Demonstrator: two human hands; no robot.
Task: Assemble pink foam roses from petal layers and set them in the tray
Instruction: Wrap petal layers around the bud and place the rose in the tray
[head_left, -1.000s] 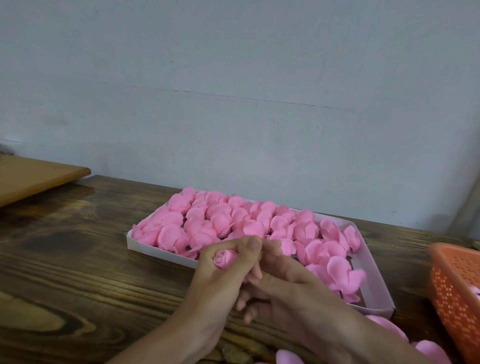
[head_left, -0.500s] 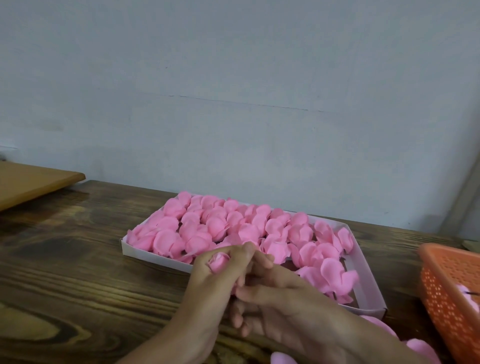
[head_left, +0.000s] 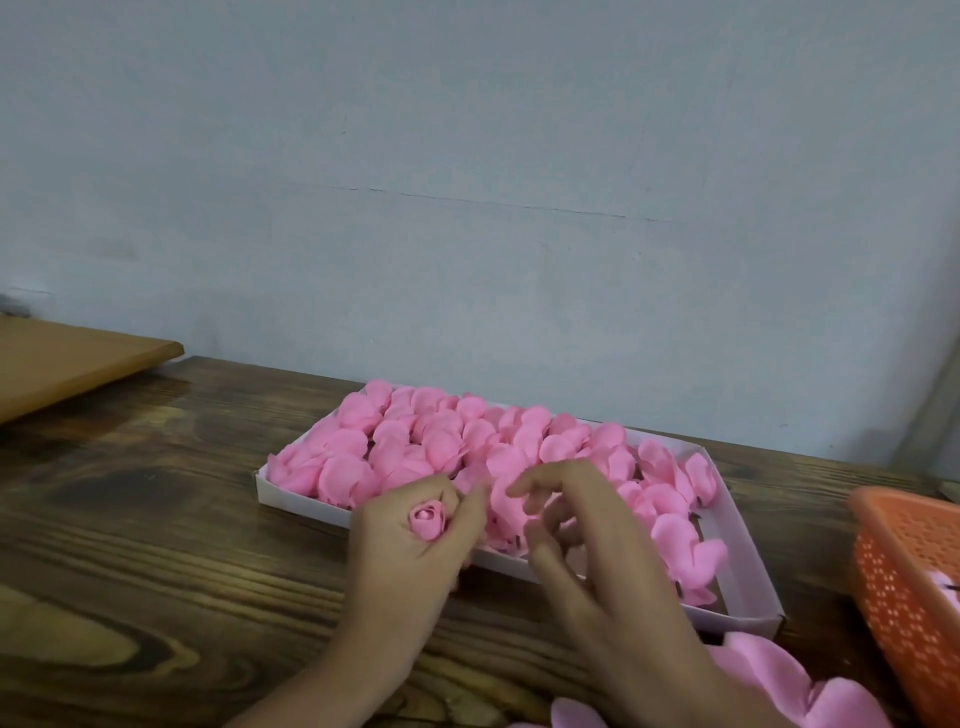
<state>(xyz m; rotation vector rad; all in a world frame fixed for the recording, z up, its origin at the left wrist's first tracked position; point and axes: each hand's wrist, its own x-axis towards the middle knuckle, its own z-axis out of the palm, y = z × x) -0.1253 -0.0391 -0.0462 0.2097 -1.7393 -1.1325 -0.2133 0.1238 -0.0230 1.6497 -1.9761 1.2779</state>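
Separated since the earlier frame, the left hand pinches a foam rosebud in curled fingers, in front of the tray's near wall. Over the tray, the right hand spreads its fingers, apparently empty. Judged step: bud held, and the next move calls for picking up a petal layer.

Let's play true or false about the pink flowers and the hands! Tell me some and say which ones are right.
1. The left hand holds a small pink rosebud. True.
2. The tray is green. False: it is white.
3. The basket on the right is orange. True.
4. The right hand grips the basket. False: it is over the tray with fingers spread, apart from the basket.
5. The tray is empty. False: it is nearly full of pink roses.
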